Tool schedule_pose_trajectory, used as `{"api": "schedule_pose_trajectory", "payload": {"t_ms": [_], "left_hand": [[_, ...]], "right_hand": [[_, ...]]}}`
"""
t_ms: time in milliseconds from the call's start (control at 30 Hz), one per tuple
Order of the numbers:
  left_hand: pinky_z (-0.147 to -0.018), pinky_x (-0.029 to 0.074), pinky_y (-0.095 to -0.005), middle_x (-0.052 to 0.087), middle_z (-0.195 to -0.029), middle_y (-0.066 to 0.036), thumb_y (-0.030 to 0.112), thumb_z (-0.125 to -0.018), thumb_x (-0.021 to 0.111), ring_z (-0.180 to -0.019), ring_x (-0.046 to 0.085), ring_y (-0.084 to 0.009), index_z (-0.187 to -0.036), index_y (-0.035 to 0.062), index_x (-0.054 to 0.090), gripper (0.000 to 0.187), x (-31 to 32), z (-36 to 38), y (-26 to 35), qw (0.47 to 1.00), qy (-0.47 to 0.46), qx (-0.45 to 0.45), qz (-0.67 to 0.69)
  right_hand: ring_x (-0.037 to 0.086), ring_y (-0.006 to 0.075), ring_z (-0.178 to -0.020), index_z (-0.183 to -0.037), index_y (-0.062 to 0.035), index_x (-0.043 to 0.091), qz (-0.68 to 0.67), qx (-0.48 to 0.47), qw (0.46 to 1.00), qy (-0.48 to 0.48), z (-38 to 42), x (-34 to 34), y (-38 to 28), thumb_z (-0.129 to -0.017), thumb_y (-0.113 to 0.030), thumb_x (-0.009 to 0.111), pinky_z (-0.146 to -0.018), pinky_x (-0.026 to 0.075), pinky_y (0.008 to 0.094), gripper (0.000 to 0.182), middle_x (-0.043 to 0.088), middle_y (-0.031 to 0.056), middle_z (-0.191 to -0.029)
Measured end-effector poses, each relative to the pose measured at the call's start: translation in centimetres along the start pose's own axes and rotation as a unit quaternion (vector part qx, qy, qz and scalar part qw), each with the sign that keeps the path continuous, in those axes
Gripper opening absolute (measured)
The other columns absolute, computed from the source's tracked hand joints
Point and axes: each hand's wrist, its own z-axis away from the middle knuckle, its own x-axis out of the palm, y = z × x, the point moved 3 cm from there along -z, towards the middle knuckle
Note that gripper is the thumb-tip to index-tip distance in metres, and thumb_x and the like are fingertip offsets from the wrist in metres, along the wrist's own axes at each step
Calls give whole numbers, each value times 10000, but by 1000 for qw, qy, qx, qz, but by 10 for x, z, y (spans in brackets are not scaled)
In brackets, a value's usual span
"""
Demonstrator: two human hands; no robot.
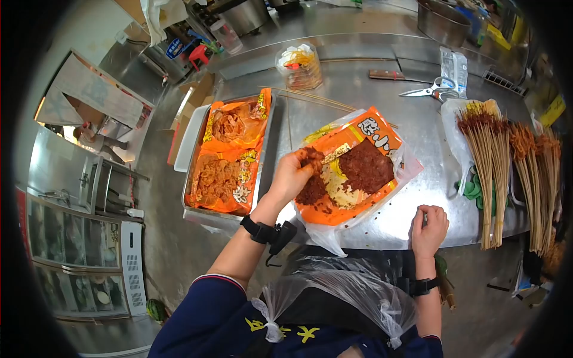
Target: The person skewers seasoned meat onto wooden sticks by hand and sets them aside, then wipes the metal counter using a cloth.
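Observation:
An orange food package (pixel 373 124) lies opened out on the steel table, bearing dark red, crumbly seasoned food (pixel 365 170). Above its left side, my left hand (pixel 292 177) is closed, its fingers pinched around a dark red clump of the same food (pixel 311 159). My right hand (pixel 430 229) rests at the table's front edge in a loose fist, and nothing shows in it. Left of the package, a metal tray (pixel 261 161) holds two orange packages of shredded orange-red food (pixel 218 179).
Bundles of loaded bamboo skewers (pixel 490 173) lie on the right. Scissors (pixel 427 91) and a wooden-handled tool (pixel 387 74) lie toward the back, near a clear plastic tub (pixel 298 65). Loose skewers (pixel 316 97) lie behind the package. A glass-fronted fridge (pixel 77 256) stands at left.

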Motion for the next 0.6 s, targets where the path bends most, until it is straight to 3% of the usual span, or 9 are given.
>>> {"api": "schedule_pose_trajectory", "payload": {"t_ms": [33,67,100,167,200,267,433,500,600], "left_hand": [[-717,456,-271,628,-869,-81,14,-751,577,-816,581,-141,-912,-1,608,165,2,-1,0,996,-7,15,-83],[-726,456,-293,626,-862,-109,40,-751,591,-813,596,-218,-908,0,608,163,6,2,1,962,-54,34,-264],[-746,452,-314,614,-865,-142,84,-746,604,-830,587,-281,-909,11,612,179,8,5,-5,956,-61,16,-285],[-762,449,-322,607,-909,-159,117,-749,599,-871,583,-288,-934,19,609,210,7,7,-1,984,-19,106,-144],[-762,449,-322,607,-909,-159,117,-749,599,-871,583,-288,-934,19,609,210,9,10,2,984,-22,104,-141],[-775,448,-342,604,-938,-161,123,-751,584,-889,578,-304,-963,21,604,236,5,8,5,976,-35,46,-208],[-781,443,-386,596,-931,-176,100,-749,545,-899,556,-358,-999,25,591,265,11,12,1,957,9,74,-279],[-788,436,-401,587,-950,-190,95,-742,539,-903,546,-367,-984,16,584,258,16,15,1,946,-30,-4,-322],[-788,432,-420,587,-914,-201,84,-729,535,-880,550,-362,-955,3,582,244,38,20,6,938,-38,54,-341]], "right_hand": [[493,249,-785,-800,-77,593,-8,2,1000,3,-1,0,0,-746,-100,577,-712,356,361,61,508,61,-790],[493,249,-785,-800,-77,593,-8,0,1000,5,-2,-1,1,-746,-100,577,-712,356,361,61,508,61,-790],[493,250,-785,-797,-77,592,-2,-8,1000,7,-1,0,3,-745,-99,576,-712,356,361,59,508,62,-791],[493,251,-786,-794,-76,591,5,-7,1000,9,2,1,2,-743,-98,576,-712,356,361,58,509,62,-792],[494,250,-787,-793,-76,591,0,0,1000,3,2,-1,1,-739,-96,576,-711,356,361,59,510,63,-793],[495,249,-788,-792,-76,591,-9,0,1000,4,-2,0,0,-735,-94,576,-710,357,360,61,512,64,-794],[495,246,-785,-791,-77,593,-7,-7,1000,9,-1,-2,1,-735,-90,578,-705,357,355,59,513,62,-789],[495,247,-783,-792,-78,591,-11,-2,1000,6,0,1,1,-736,-90,580,-705,357,353,58,511,60,-786],[495,246,-784,-799,-80,591,1,-8,1000,9,1,0,4,-736,-87,579,-706,358,353,65,510,58,-785]]}}
